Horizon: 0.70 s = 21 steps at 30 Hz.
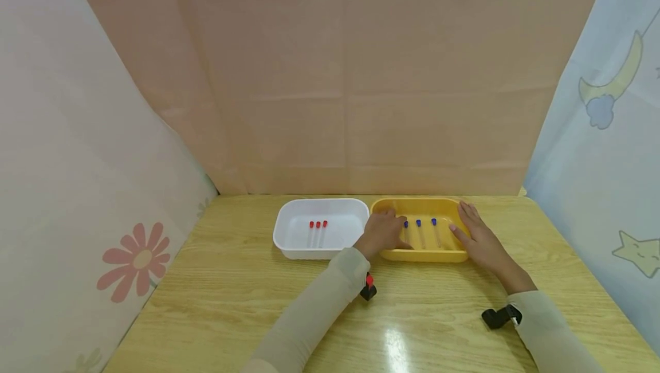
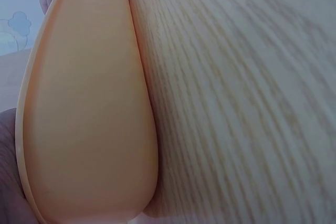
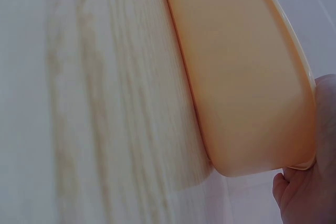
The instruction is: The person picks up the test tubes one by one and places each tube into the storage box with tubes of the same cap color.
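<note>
In the head view, a yellow tray (image 1: 423, 256) stands at the back of the table, with blue-capped thin clear sticks (image 1: 419, 223) lying side by side inside. My left hand (image 1: 382, 231) reaches over its near left corner, thumb and fingers spread apart beside the leftmost stick. At the opposite end my right hand (image 1: 479, 241) grips the tray's rim, thumb on the inner side. The tray's outer wall (image 2: 89, 98) fills much of the left wrist view. The right wrist view shows the right hand (image 3: 310, 192) against the rim.
A white tray (image 1: 304, 254) stands left of the yellow one, holding red-capped thin clear sticks (image 1: 318, 225). The wooden table (image 1: 216, 304) meets a brown paper backdrop (image 1: 345, 86) behind the trays. Printed cloths (image 1: 77, 132) hang at both sides.
</note>
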Available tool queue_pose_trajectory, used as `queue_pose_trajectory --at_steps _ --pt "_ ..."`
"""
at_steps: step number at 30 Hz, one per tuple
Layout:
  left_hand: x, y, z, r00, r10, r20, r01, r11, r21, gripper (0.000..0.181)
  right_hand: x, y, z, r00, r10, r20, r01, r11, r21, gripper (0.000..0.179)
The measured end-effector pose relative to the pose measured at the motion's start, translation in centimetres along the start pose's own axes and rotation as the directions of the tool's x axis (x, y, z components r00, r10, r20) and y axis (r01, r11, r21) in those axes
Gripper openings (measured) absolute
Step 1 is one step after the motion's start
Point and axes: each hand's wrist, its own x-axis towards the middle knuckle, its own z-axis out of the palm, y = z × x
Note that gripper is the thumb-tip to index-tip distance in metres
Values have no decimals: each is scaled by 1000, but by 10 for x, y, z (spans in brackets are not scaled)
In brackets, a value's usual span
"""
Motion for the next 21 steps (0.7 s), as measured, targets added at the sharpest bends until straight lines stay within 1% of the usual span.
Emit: queue_pose_trajectory --at_steps 4,13,21 --pt "0 0 2 1000 3 -11 -3 1000 -28 77 -1 -1 1 1000 3 -2 -3 1000 -7 71" --pt "0 0 6 999 1 -38 -3 999 -40 81 -2 -2 1 1000 5 -6 -5 1000 -15 71" --pt "-1 -1 3 995 9 -102 -18 996 -87 76 -2 -2 1 1000 -2 -18 2 1000 -22 70"
